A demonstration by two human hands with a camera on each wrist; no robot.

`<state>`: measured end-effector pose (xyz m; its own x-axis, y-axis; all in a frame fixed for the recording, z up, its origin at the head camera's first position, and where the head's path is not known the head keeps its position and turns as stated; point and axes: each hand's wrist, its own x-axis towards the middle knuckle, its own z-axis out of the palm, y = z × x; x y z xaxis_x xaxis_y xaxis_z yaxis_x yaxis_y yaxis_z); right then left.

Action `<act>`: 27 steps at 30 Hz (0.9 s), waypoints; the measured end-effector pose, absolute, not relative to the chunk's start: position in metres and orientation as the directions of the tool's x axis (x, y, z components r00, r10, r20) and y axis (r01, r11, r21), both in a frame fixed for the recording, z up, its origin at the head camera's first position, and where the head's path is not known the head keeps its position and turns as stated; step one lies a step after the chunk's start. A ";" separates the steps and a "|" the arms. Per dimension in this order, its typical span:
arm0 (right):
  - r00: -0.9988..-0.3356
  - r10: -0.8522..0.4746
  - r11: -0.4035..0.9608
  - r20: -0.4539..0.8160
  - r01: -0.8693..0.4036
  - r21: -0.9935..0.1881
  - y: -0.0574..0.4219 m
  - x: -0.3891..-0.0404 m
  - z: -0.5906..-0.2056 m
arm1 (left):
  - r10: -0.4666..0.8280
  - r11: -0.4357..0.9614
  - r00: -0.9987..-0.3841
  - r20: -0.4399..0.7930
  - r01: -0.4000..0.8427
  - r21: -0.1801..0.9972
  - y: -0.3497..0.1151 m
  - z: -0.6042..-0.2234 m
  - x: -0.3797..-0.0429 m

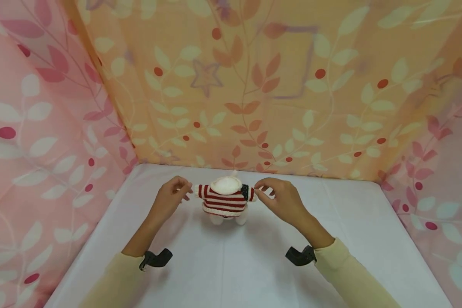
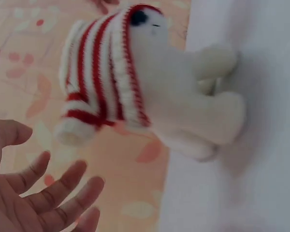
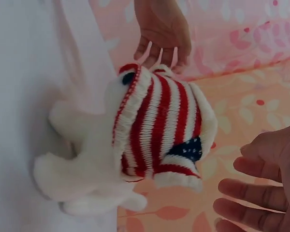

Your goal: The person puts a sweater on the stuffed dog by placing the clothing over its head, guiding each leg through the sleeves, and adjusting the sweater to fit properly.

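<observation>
Backdrop: a leaf-patterned cloth (image 1: 254,85), orange across the upper middle of the head view and pink at both side edges, walls in the scene on three sides.
Table: a white cloth-covered table (image 1: 231,265) fills the lower half of the head view.
Arms: two forearms in pale yellow sleeves (image 1: 350,273) rise from the bottom corners, each with a black wrist mount (image 1: 301,255) strapped on.
Toy: a white plush toy (image 1: 226,201) stands just above the centre of the head view, on the table near the back wall. It wears a red and white striped sweater (image 1: 224,199) with a dark blue patch (image 3: 191,148).
Left hand: the left hand (image 1: 171,197) sits just left of the toy, at the sweater's sleeve end. In the left wrist view its fingers (image 2: 58,188) are straight and spread, close to the sleeve, gripping nothing.
Right hand: the right hand (image 1: 279,197) sits just right of the toy at the other sleeve. In the right wrist view its fingers (image 3: 246,193) are loosely extended, near the cuff and apart from it.
</observation>
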<state>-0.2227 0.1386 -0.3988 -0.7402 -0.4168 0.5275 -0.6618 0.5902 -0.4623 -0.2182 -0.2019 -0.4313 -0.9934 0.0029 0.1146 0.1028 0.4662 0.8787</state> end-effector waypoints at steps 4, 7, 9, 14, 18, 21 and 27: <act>-0.799 -0.449 0.615 0.400 -0.601 -0.510 0.131 -0.241 -0.380 | 0.088 0.576 -0.983 0.161 0.182 0.797 -0.189 -0.405 -0.229; -0.816 -0.491 0.595 0.305 -0.570 -0.567 0.123 -0.254 -0.373 | 0.179 0.592 -0.976 0.124 0.207 0.779 -0.178 -0.395 -0.238; -0.817 -0.519 0.569 0.251 -0.550 -0.612 0.117 -0.262 -0.372 | 0.222 0.598 -0.970 0.098 0.215 0.772 -0.170 -0.392 -0.245; -0.825 -0.540 0.551 0.168 -0.497 -0.670 0.106 -0.273 -0.370 | 0.285 0.604 -0.958 0.035 0.207 0.770 -0.157 -0.390 -0.257; -0.830 -0.550 0.579 0.089 -0.456 -0.676 0.098 -0.275 -0.369 | 0.323 0.601 -0.946 -0.028 0.182 0.778 -0.153 -0.385 -0.258; -0.816 -0.576 0.582 0.044 -0.447 -0.679 0.094 -0.275 -0.367 | 0.346 0.604 -0.936 -0.073 0.162 0.780 -0.150 -0.381 -0.258; -0.786 -0.618 0.605 0.001 -0.477 -0.637 0.091 -0.275 -0.361 | 0.411 0.635 -0.903 -0.125 0.185 0.750 -0.145 -0.374 -0.260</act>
